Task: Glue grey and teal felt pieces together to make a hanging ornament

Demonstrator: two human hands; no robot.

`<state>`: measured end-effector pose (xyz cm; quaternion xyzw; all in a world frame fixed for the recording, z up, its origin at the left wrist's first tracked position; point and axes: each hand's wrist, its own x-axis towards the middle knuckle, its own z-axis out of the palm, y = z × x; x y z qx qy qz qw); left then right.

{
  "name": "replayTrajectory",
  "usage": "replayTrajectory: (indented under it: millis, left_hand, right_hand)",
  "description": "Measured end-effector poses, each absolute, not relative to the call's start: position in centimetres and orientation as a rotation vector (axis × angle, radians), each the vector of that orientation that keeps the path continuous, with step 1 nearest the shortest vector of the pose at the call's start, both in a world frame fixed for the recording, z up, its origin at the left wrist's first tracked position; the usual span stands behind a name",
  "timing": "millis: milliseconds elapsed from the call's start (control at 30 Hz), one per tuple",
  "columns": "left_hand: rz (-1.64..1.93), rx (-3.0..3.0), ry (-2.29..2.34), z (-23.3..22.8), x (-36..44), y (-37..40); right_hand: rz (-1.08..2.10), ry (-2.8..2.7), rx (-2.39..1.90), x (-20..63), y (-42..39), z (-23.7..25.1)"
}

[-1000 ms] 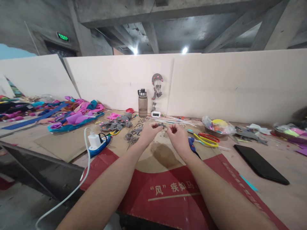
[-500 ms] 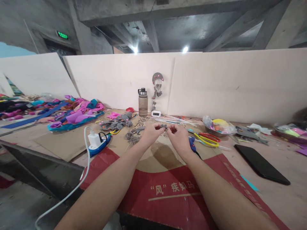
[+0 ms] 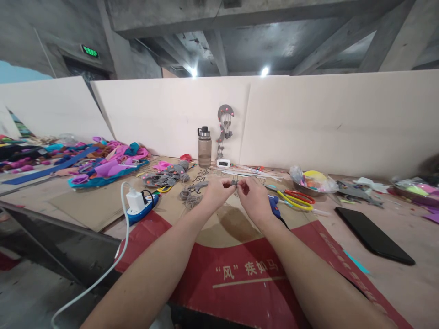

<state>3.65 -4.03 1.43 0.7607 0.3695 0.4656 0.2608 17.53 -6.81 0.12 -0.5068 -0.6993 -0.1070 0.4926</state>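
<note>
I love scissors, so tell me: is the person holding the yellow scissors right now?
No, the yellow scissors lie on the table beside the right hand, which pinches a small grey piece with the left hand.

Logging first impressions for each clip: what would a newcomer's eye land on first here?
First the two bare forearms running up the middle, where the left hand and right hand pinch a small grey piece between their fingertips. Under them lies a red and tan cardboard sheet with white characters. To the left a bright heap of pink, purple and blue scraps catches the eye, and yellow-and-red scissors lie right of the hands.
</note>
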Motion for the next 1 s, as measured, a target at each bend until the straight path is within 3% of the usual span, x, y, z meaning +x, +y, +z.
replayTrajectory:
  millis: [300, 533, 800, 1000]
  left_hand:
    - [1.192, 2.072, 0.964, 1.6, 3.8, -4.2]
    - [1.182, 1.87, 1.026, 1.3, 3.1, -3.7]
    - [1.195, 1.716, 0.968, 1.2, 2.9, -2.9]
    - [0.819, 1.789, 0.924, 1.3, 1.7, -2.9]
  right_hand:
    - [-0.246, -1.712, -1.318, 17.4, -6.9, 0.3]
    - [0.265, -1.391, -1.28, 17.4, -6.7, 0.6]
    - [0.805, -1.144, -0.894, 17.1, -6.3, 0.9]
    - [0.996, -1.047, -0.817, 17.0, -6.5, 1.4]
